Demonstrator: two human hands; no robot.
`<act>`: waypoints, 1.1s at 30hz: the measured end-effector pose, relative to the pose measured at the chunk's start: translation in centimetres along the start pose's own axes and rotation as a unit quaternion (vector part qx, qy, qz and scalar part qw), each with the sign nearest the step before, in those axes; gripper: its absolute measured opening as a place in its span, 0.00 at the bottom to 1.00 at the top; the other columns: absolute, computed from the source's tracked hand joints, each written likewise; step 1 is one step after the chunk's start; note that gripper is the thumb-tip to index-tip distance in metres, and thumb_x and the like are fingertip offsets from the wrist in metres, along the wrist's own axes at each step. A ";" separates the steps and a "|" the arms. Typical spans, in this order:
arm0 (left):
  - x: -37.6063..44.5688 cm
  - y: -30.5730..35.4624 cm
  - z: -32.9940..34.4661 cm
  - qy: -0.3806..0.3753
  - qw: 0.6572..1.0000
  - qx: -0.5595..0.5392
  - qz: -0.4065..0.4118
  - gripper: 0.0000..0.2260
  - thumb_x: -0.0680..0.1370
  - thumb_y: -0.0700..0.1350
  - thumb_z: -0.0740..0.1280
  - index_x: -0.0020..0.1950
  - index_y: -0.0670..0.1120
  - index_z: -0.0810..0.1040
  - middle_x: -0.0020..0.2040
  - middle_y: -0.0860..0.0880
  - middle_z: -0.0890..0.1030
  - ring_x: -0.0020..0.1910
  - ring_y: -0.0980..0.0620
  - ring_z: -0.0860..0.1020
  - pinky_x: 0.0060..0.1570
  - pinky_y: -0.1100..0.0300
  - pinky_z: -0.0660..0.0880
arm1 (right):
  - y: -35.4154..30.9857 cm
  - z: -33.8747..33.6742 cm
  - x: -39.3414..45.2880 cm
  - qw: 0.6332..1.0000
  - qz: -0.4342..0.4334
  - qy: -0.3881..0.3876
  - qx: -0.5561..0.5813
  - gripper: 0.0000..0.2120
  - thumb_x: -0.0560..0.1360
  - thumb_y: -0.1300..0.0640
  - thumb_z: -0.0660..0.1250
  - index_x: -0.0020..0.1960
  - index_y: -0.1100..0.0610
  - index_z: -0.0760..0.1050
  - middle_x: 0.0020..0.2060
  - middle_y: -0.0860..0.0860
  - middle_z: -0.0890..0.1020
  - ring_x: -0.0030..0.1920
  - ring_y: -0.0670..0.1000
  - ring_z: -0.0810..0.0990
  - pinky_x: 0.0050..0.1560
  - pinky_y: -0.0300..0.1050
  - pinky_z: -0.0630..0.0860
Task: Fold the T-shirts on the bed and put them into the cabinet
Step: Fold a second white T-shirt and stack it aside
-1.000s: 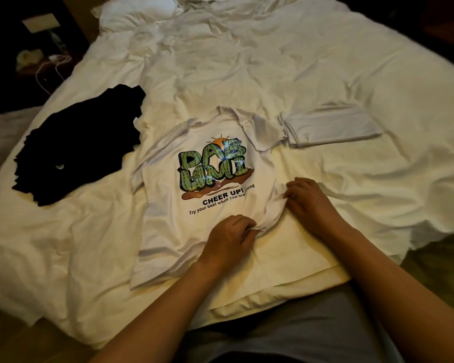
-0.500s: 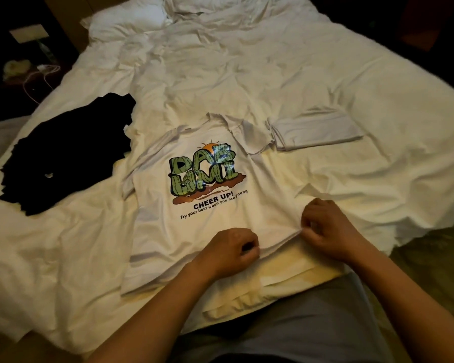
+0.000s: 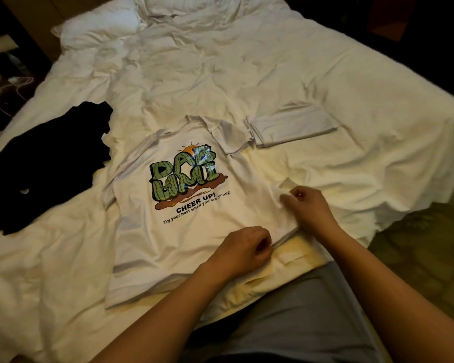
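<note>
A white T-shirt (image 3: 168, 242) with a green cartoon print and the words "CHEER UP!" lies face up on the bed, near the front edge. My left hand (image 3: 243, 251) pinches its bottom hem. My right hand (image 3: 308, 209) grips the shirt's right side edge, a little above the hem. A folded white T-shirt (image 3: 291, 128) lies just beyond, to the right of the collar. A crumpled black T-shirt (image 3: 45, 163) lies at the left of the bed.
The bed (image 3: 273, 61) is covered with a rumpled white sheet, with a pillow (image 3: 100, 24) at the far left. A dark nightstand with cables (image 3: 8, 85) stands left of the bed. Patterned carpet (image 3: 425, 244) shows at the right.
Both hands have pulled the printed shirt's lower right part out toward the right, spreading it flatter. My right hand then shifted up along the side edge.
</note>
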State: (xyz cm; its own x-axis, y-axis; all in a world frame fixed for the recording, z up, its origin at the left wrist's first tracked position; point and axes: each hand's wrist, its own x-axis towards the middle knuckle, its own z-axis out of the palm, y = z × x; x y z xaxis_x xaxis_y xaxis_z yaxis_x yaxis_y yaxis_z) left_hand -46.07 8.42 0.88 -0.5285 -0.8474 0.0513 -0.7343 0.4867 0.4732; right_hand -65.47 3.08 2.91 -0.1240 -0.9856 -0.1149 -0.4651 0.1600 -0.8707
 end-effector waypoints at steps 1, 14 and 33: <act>0.1 0.0 0.0 -0.001 1.000 -0.009 0.003 0.04 0.77 0.48 0.67 0.46 0.48 0.76 0.40 0.54 0.76 0.39 0.53 0.72 0.38 0.57 0.70 | -0.1 -0.3 -0.3 0.998 0.005 0.042 0.055 0.12 0.74 0.54 0.69 0.37 0.61 0.77 0.30 0.50 0.77 0.33 0.50 0.75 0.37 0.47 0.70; 2.0 0.8 1.4 0.033 0.997 -0.049 0.059 0.06 0.76 0.44 0.70 0.52 0.46 0.82 0.42 0.51 0.80 0.39 0.55 0.76 0.39 0.61 0.72 | 2.3 0.1 -1.3 0.983 -0.037 0.094 -0.152 0.08 0.74 0.57 0.67 0.53 0.55 0.76 0.43 0.54 0.80 0.46 0.57 0.77 0.44 0.51 0.73; -13.7 -7.8 -4.5 0.098 0.963 -0.029 -0.248 0.06 0.80 0.51 0.67 0.53 0.52 0.82 0.47 0.57 0.81 0.46 0.60 0.76 0.49 0.62 0.74 | -2.2 13.4 -7.6 0.878 -0.337 -0.218 -0.262 0.13 0.79 0.44 0.63 0.58 0.50 0.76 0.55 0.47 0.78 0.56 0.49 0.73 0.56 0.44 0.68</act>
State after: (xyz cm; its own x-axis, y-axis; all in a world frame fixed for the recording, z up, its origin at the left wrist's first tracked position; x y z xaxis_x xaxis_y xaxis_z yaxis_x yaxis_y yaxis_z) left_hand -31.17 15.31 0.44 -0.0244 -0.9992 -0.0302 -0.8474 0.0046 0.5309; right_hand -51.70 9.52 -0.72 0.6270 -0.7758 0.0706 -0.6578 -0.5757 -0.4856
